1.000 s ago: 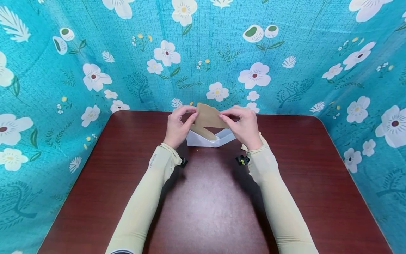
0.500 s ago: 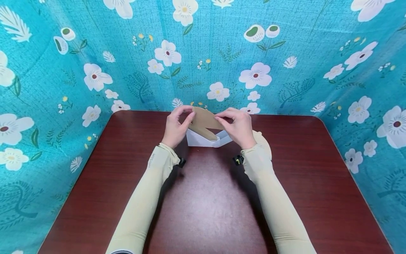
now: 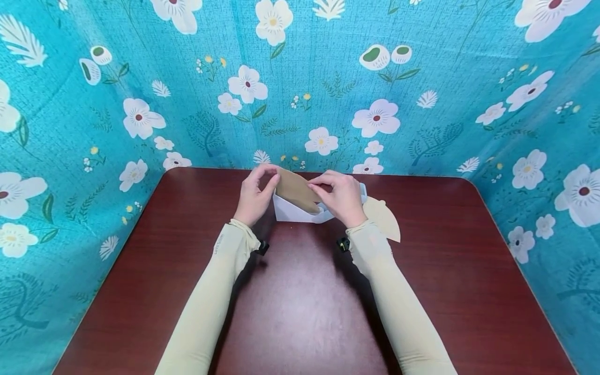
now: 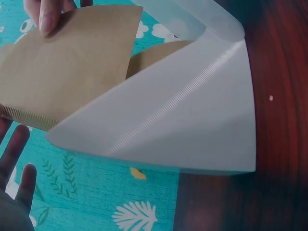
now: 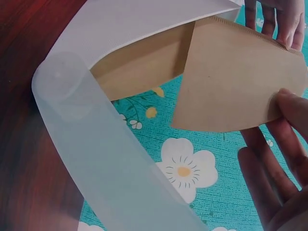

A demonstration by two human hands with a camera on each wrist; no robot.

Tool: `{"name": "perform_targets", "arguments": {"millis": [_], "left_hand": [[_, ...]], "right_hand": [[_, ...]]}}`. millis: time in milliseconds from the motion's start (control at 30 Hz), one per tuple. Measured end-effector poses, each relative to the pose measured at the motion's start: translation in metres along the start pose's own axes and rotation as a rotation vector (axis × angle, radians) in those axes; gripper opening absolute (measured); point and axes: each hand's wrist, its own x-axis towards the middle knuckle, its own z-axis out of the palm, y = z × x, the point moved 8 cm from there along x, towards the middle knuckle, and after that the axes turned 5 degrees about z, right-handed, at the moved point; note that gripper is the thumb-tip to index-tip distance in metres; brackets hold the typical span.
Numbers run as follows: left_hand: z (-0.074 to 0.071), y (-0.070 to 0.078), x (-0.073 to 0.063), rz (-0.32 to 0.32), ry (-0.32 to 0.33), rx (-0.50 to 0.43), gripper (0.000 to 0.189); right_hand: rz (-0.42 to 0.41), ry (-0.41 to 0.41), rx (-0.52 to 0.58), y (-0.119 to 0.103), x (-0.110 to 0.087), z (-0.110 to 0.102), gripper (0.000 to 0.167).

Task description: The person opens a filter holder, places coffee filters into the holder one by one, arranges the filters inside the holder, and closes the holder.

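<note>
A brown paper coffee filter point(image 5: 226, 77) with a crimped side is held between both hands. My left hand point(image 3: 255, 195) pinches it near the crimped side. My right hand point(image 3: 341, 197) pinches its curved edge between thumb and fingers. The filter's lower part is hidden behind the slanted wall of a white holder point(image 4: 192, 115) standing at the back of the table. More brown filter paper point(image 5: 144, 67) shows inside that holder. A translucent lid point(image 5: 96, 144) swings out from the holder's front corner, partly hidden by the right hand in the head view.
To the right of the holder, a cream fan-shaped flat piece point(image 3: 383, 219) lies on the dark red table point(image 3: 300, 302), partly under the right forearm. Behind the table's rear edge hangs a turquoise flowered cloth point(image 3: 300, 83).
Both hands have moved left and a little lower with the filter, which sits deeper in the holder. More of the cream piece and the lid shows as the right arm shifts left.
</note>
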Motion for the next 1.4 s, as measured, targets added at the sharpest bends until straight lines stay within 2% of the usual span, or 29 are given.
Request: {"name": "perform_targets", "arguments": {"millis": [200, 433, 633, 833, 1133, 1400], "left_hand": [[-0.001, -0.007, -0.005, -0.014, -0.018, 0.023, 0.019], [-0.001, -0.015, -0.007, 0.002, -0.038, 0.034, 0.022], [0.000, -0.013, -0.007, 0.029, -0.056, 0.047, 0.022], [0.004, -0.012, -0.009, 0.050, -0.077, 0.112, 0.019], [0.011, -0.010, -0.011, 0.106, -0.122, 0.252, 0.018], [0.014, -0.015, -0.014, 0.136, -0.149, 0.328, 0.017]], "right_hand": [[0.025, -0.031, -0.019, 0.002, -0.001, 0.007, 0.011], [0.033, -0.051, -0.039, 0.003, -0.002, 0.016, 0.010], [0.043, -0.073, -0.058, 0.007, -0.005, 0.023, 0.009], [0.045, -0.106, -0.057, 0.013, -0.010, 0.031, 0.009], [0.059, -0.163, -0.185, 0.017, -0.016, 0.043, 0.005], [0.068, -0.190, -0.249, 0.016, -0.017, 0.051, 0.003]]}}
